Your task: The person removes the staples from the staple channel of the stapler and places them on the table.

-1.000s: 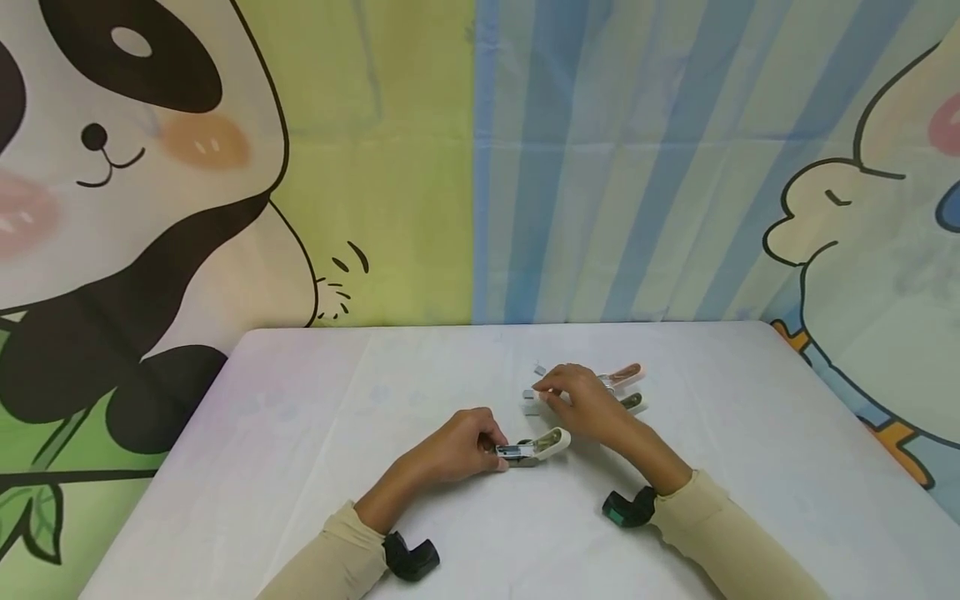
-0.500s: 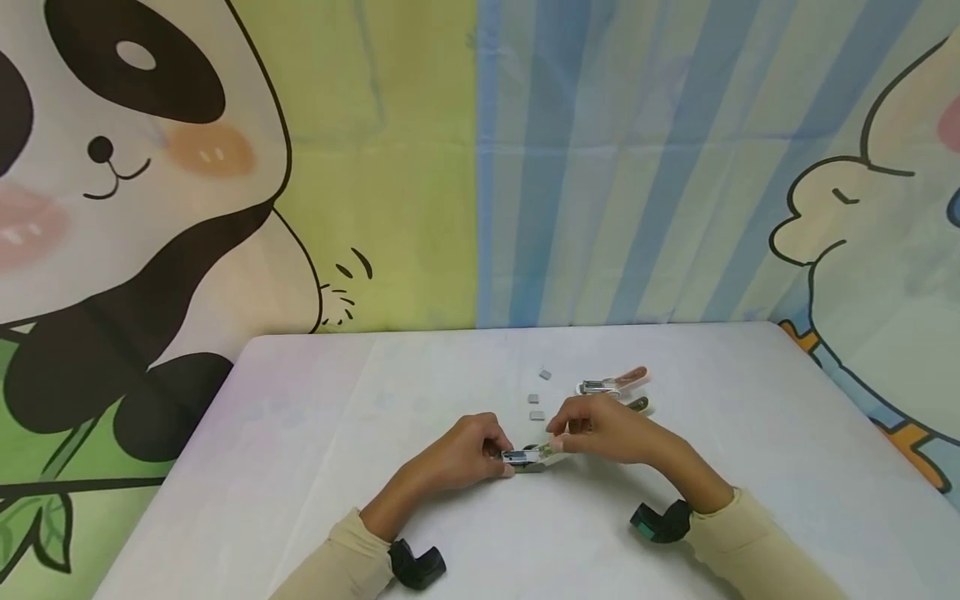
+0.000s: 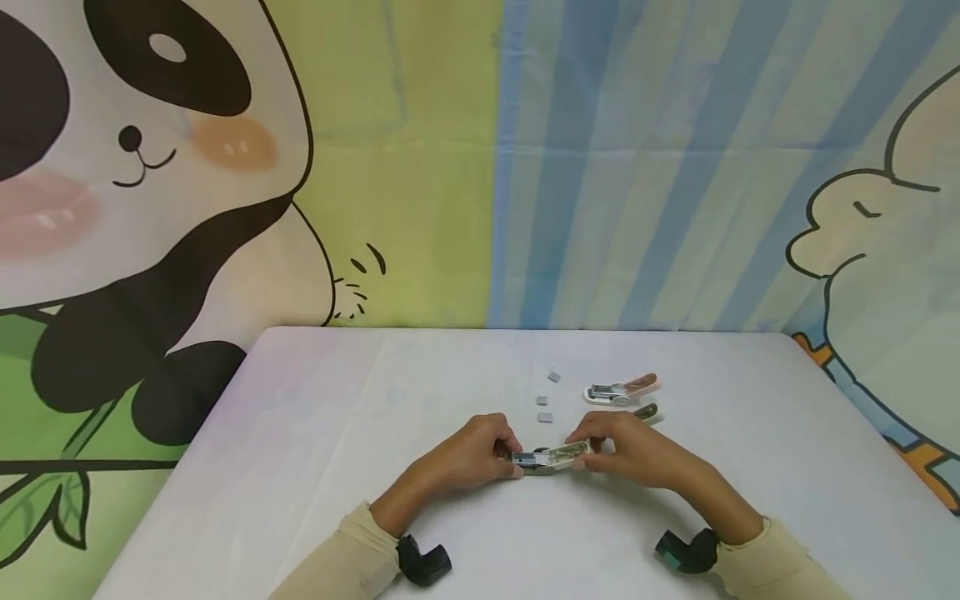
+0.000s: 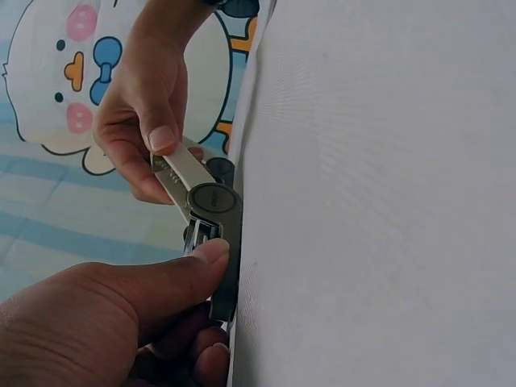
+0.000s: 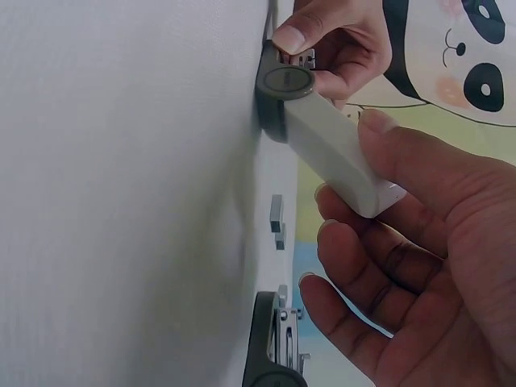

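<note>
An opened stapler point(image 3: 542, 459) with a grey-green base and cream top handle lies between my hands, its metal magazine exposed. My left hand point(image 3: 474, 454) grips the magazine end, thumb across its side in the left wrist view. With its thumb and fingers my right hand point(image 3: 628, 448) pinches the tip of the cream handle point(image 5: 332, 153), which is swung back from the round hinge point(image 4: 214, 198). Just beyond the stapler, several small grey staple strips point(image 3: 545, 417) lie on the table.
Behind my right hand lie two more opened staplers: a pink-handled one point(image 3: 609, 393) and an olive-handled one point(image 3: 647, 411), the latter mostly hidden. The white table point(image 3: 375, 400) ends at a cartoon-printed curtain point(image 3: 420, 167).
My right hand has come back from near the staple strips to the held stapler and now pinches its handle. My left hand keeps its grip.
</note>
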A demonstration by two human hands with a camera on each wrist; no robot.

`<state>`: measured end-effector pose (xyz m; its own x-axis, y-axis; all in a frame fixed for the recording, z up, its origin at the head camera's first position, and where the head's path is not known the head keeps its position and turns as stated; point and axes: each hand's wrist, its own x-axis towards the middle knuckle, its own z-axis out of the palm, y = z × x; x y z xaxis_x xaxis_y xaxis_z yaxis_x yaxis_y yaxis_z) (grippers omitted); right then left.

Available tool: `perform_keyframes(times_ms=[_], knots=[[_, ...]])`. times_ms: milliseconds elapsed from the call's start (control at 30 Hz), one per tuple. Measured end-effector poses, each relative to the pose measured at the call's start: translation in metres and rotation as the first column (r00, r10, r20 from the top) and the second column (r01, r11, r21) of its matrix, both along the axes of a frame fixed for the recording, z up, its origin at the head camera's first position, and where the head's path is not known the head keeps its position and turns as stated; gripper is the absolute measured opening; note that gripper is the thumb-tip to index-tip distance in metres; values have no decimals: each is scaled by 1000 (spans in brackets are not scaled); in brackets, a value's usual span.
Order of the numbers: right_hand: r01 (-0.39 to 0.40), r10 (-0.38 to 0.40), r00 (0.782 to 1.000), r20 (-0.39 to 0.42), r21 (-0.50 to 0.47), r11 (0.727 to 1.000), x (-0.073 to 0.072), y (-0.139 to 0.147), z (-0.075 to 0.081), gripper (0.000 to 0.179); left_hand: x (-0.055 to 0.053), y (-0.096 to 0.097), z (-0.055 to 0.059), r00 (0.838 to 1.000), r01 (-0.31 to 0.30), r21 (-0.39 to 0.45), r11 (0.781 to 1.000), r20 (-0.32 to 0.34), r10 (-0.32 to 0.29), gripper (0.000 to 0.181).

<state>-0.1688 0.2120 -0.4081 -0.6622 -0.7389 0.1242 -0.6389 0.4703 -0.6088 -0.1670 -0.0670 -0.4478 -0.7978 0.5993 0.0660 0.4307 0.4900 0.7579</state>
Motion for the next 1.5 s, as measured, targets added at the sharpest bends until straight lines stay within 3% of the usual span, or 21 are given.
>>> perform_keyframes(times_ms=[167,467,800,1167,1500], knots=[[-4,5,999,-42,27,1000,1,9,4,23,3,12,2,999,18,-12,1000,-31,-18,15],[70,-70,998,2,71,995,11,37,6,24,2,44,4,996,61,-59,996,-66,-65,13],[140,-138,990,-39,64,988,23,52,10,25,3,58,8,989,86,-60,994,-113,-92,15],[223,-225,974,5,112,968,26,70,11,27,-1,79,10,979,106,-113,988,-163,-124,16],[217,-218,976,0,103,971,29,72,8,28,0,82,12,976,121,-147,982,-161,-144,18]])
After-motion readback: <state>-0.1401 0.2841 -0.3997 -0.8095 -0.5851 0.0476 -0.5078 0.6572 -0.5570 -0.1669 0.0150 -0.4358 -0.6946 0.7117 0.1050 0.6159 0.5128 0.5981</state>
